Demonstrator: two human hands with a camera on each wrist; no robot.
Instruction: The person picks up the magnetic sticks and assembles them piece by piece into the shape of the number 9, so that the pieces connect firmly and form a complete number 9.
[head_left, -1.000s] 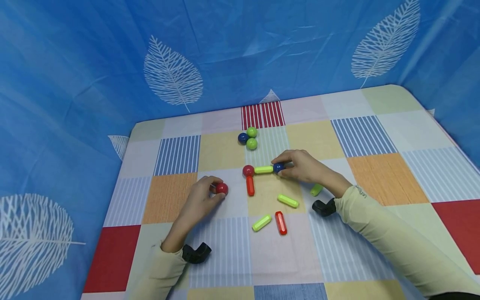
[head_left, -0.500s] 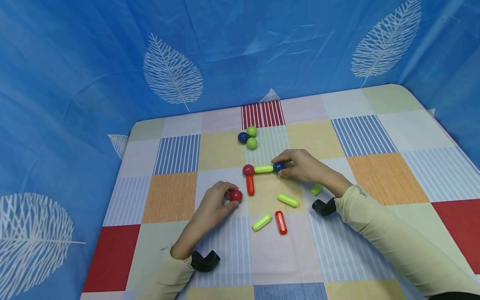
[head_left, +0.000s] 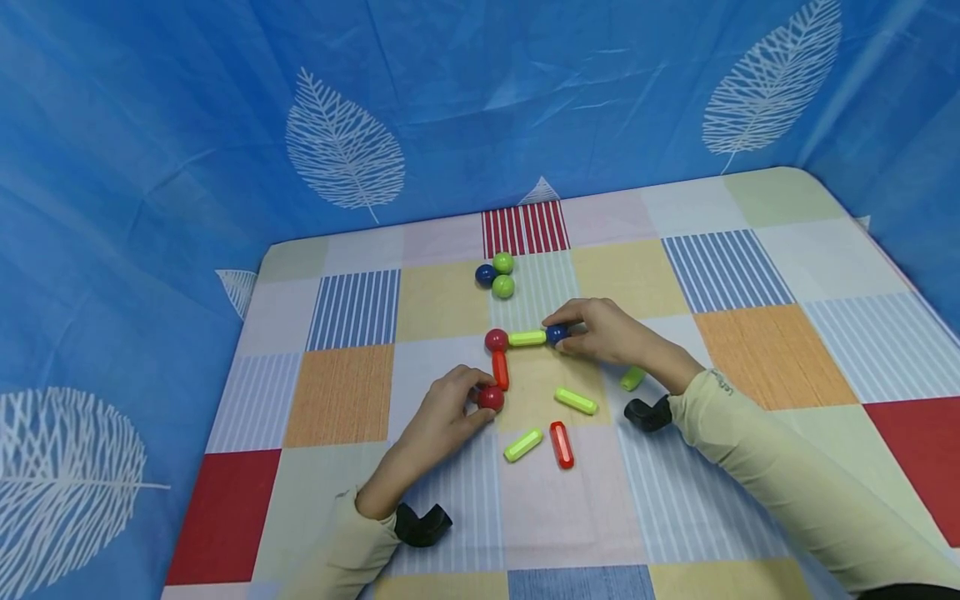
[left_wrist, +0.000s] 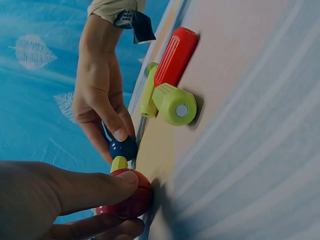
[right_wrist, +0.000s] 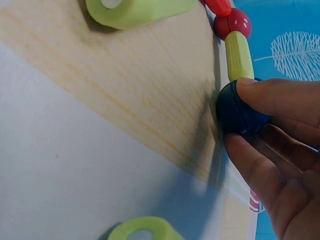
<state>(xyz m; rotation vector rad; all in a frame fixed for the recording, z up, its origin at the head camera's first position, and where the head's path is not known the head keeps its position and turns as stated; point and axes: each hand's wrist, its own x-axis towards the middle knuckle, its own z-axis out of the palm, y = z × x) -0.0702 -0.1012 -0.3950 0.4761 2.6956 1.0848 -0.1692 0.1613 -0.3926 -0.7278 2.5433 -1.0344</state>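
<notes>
My left hand [head_left: 447, 412] pinches a red ball [head_left: 491, 398] between thumb and fingers, right at the near end of a red rod [head_left: 500, 370]. That rod's far end meets a second red ball [head_left: 497, 340]. From there a yellow-green rod [head_left: 527, 338] runs right to a dark blue ball [head_left: 557, 334]. Thumb and fingers of my right hand [head_left: 603, 332] grip this blue ball [right_wrist: 240, 110], also plain in the right wrist view. In the left wrist view, my thumb lies across the held red ball [left_wrist: 135, 200], which hides most of the red rod.
Nearer me lie two loose yellow-green rods [head_left: 576, 402] and a loose red rod [head_left: 562, 445]. Another yellow-green rod [head_left: 633, 378] sits partly under the right wrist. Farther back, two green balls [head_left: 503, 287] cluster with a dark blue ball [head_left: 486, 275] on the patchwork cloth [head_left: 442, 300].
My left hand has carried the red ball rightward and slightly nearer me, up to the red rod's near end. That rod's near end now sits against the ball. The right hand stays put.
</notes>
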